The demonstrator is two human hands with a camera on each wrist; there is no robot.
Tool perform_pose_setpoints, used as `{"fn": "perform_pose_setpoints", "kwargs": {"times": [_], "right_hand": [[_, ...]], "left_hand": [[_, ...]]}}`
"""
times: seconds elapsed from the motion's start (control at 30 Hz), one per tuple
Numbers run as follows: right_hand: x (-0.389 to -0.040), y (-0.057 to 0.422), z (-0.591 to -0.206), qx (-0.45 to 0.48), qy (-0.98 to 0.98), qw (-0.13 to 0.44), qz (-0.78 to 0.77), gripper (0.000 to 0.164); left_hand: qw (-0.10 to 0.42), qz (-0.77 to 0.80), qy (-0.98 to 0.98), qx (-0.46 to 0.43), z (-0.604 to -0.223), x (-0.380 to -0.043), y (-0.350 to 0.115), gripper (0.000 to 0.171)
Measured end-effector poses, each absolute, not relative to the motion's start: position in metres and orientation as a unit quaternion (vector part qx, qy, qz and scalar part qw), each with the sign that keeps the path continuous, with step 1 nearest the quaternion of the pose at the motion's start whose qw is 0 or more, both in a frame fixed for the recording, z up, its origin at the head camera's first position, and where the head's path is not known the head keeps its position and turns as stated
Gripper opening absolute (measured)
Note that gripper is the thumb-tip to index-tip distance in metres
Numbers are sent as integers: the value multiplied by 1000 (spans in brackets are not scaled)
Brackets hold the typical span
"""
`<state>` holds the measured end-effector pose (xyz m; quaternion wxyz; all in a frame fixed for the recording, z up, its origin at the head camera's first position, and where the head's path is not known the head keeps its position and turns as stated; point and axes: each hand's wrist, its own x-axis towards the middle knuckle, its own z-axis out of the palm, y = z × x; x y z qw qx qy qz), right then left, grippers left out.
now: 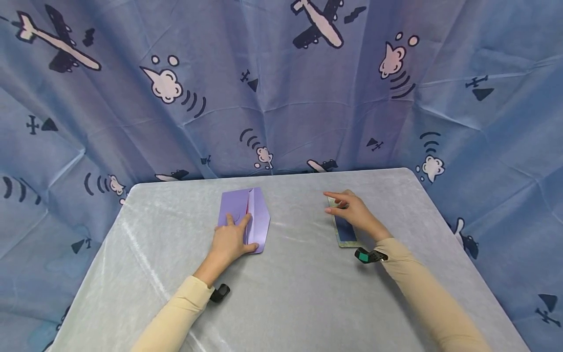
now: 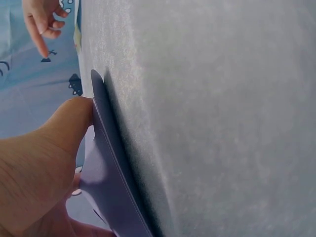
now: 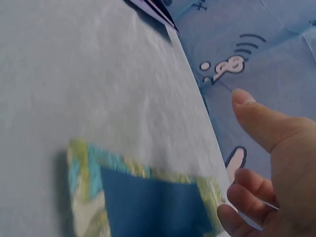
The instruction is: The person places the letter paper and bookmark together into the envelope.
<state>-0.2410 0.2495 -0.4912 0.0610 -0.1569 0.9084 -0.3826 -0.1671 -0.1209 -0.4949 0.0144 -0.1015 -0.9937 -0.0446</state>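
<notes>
A purple envelope lies on the left half of the table, its pointed flap turned to the right. Something red shows in a thin line at its opening. My left hand rests on the envelope with spread fingers, the thumb near the lower edge of the flap. To the right lies a flat card with a dark blue middle and a green-yellow patterned border. Over its upper part hovers my right hand, thumb and forefinger apart, nothing between them. In the right wrist view the card sits below the fingers.
A pale grey cloth covers the table. Behind and beside it hangs a blue curtain printed with planes and clouds. Dark bands with small devices, such as the one on the right wrist, sit on both wrists.
</notes>
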Motion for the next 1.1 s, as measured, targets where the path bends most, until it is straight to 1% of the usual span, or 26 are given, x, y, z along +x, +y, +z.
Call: {"fn": "perform_pose_setpoints", "kwargs": {"times": [0.3, 0.6, 0.73, 0.9, 1.1], "right_hand": [[-240, 268, -504, -121, 929, 42, -348, 58], [-239, 266, -513, -97, 947, 15, -307, 56], [-241, 266, -515, -94, 950, 22, -296, 59], [-246, 270, -515, -107, 945, 46, -306, 62], [-253, 277, -512, -107, 940, 77, -315, 56]], "left_hand": [[8, -43, -994, -99, -497, -168, -121, 96], [11, -40, -994, -100, -496, -169, -122, 96], [8, -38, -994, -99, -497, -169, -121, 96], [8, -40, -994, -101, -496, -168, -121, 96], [11, -41, -994, -104, -495, -167, -121, 95]]}}
